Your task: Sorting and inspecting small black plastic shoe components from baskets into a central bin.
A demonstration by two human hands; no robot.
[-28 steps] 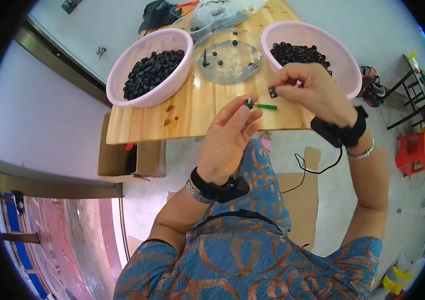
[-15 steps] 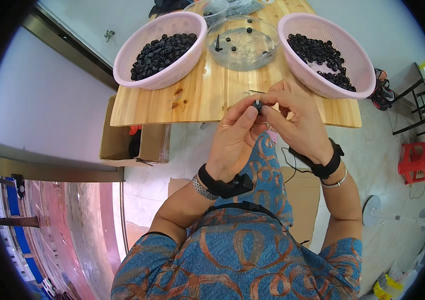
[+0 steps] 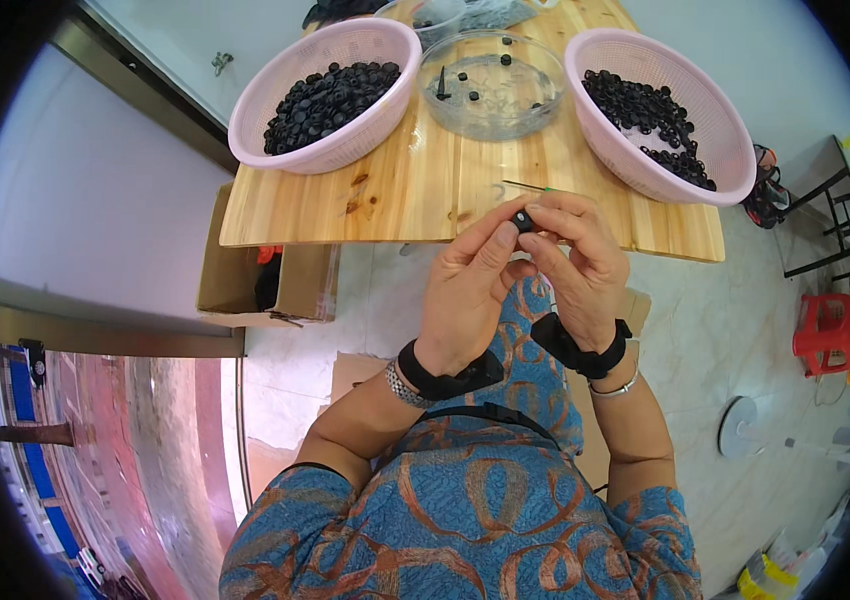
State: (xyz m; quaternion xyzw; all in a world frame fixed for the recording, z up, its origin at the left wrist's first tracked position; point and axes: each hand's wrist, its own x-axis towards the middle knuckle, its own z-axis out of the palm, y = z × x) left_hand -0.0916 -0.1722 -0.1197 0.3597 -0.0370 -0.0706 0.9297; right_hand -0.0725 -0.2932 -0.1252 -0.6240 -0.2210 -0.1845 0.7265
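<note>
Between my two hands is a small round black knob-like part (image 3: 522, 220) with a pale spot on its face. My left hand (image 3: 463, 295) pinches it from the left with thumb and forefinger. From the other side, my right hand (image 3: 583, 265) also grips it, thumb below and fingers above. Just beyond my right fingers, a thin tool with a dark shaft and a green end (image 3: 527, 186) lies on the wooden table (image 3: 375, 210), partly covered by that hand.
Pink baskets of black parts stand at the left (image 3: 245, 130) and right (image 3: 740, 150). Between them sits a clear round tray (image 3: 490, 130) with a few black pieces. Under the table's left side is an open cardboard box (image 3: 310, 285). A red stool (image 3: 827, 330) stands far right.
My right hand has come down and closer to my body, its fingers now around the knob-like part's right side. The part is tilted differently. More of the thin tool shows.
</note>
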